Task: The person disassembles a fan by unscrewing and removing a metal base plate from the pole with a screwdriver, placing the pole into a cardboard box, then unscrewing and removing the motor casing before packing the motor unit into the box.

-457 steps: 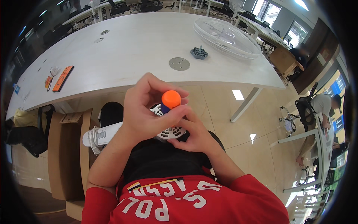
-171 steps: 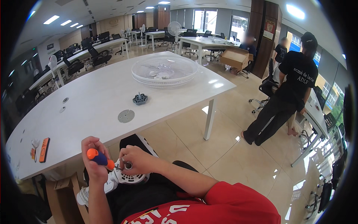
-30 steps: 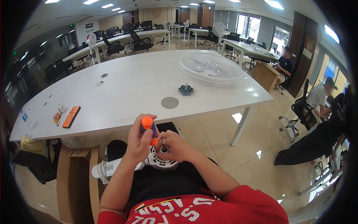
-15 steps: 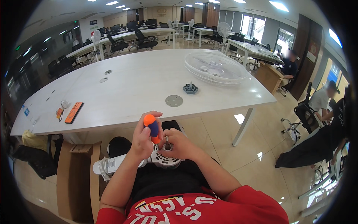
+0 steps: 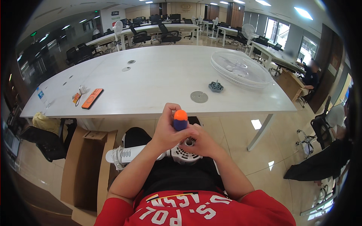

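Observation:
My left hand (image 5: 165,126) is wrapped round the orange and blue handle of a screwdriver (image 5: 180,122), its orange end facing up. The screwdriver's tip is hidden behind my fingers. Across my lap lies a white electric fan body (image 5: 132,154), with cord wound round its left end and a slotted round motor housing (image 5: 184,155) at its right. My right hand (image 5: 205,142) is closed at the top of that housing, beside a short round socket. It touches or nearly touches my left fingers; what its fingertips pinch cannot be made out.
On the white table (image 5: 162,83) are a clear fan grille (image 5: 241,71), a dark star-shaped knob (image 5: 216,87), an orange phone (image 5: 92,98) and a plastic bottle (image 5: 42,96). An open cardboard box (image 5: 71,165) stands at my left. People sit at the right.
The whole view has shifted, so the table and lap appear farther right. The screwdriver handle, tilted before, now stands more end-on, and my left hand has come closer to my right.

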The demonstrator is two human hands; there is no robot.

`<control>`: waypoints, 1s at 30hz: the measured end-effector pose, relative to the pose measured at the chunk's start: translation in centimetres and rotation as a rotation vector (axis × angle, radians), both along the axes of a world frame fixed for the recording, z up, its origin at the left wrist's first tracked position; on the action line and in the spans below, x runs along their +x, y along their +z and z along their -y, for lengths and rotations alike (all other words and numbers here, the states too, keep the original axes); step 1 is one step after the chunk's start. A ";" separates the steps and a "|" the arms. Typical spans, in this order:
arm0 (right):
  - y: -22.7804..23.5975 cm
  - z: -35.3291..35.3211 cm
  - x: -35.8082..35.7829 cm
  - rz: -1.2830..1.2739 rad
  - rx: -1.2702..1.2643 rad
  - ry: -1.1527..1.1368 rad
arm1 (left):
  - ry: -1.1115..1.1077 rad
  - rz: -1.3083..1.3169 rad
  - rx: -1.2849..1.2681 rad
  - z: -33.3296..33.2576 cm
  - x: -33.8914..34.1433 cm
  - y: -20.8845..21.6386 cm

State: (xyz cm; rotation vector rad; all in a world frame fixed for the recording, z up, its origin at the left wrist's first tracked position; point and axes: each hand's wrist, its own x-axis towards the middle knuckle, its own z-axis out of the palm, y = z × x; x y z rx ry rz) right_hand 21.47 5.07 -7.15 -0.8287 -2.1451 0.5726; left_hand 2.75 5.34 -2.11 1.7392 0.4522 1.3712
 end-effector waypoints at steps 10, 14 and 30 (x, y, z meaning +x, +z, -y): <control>0.7 0.6 0.2 0.013 -0.010 -0.033 | 0.114 0.012 0.118 -0.5 -0.1 0.4; 0.5 0.3 0.3 0.011 0.008 -0.013 | 0.136 0.061 0.157 -0.6 -0.1 0.8; 1.5 1.1 1.5 0.161 0.033 0.005 | 0.261 -1.003 -0.010 2.1 -6.4 0.3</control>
